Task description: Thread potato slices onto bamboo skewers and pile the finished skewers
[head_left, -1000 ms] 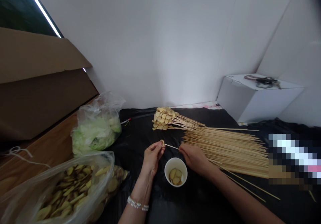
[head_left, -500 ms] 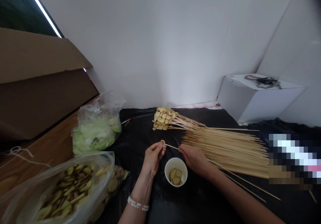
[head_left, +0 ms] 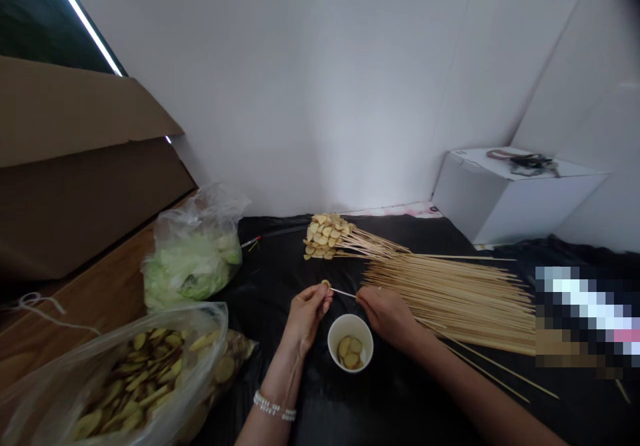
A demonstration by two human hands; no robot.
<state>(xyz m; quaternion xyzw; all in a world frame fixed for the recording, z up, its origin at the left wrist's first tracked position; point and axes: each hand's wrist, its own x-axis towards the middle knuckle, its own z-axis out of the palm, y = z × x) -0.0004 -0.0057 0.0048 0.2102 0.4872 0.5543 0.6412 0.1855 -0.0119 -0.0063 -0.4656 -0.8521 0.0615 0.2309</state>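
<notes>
Head view: my left hand (head_left: 306, 313) pinches a potato slice (head_left: 325, 285) while my right hand (head_left: 387, 313) grips a bamboo skewer (head_left: 343, 293) pointed into it, above a white cup (head_left: 351, 342).

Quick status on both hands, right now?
Left hand: closed, pinching a potato slice.
Right hand: closed, holding a bamboo skewer, tip at the slice.

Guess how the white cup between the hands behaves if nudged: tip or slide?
Probably light: the white cup looks like thin paper and holds only a few potato slices. With those slices lying low in it, it would likely slide on the glossy black sheet before tipping. A hard squeeze might dent its wall.
</notes>
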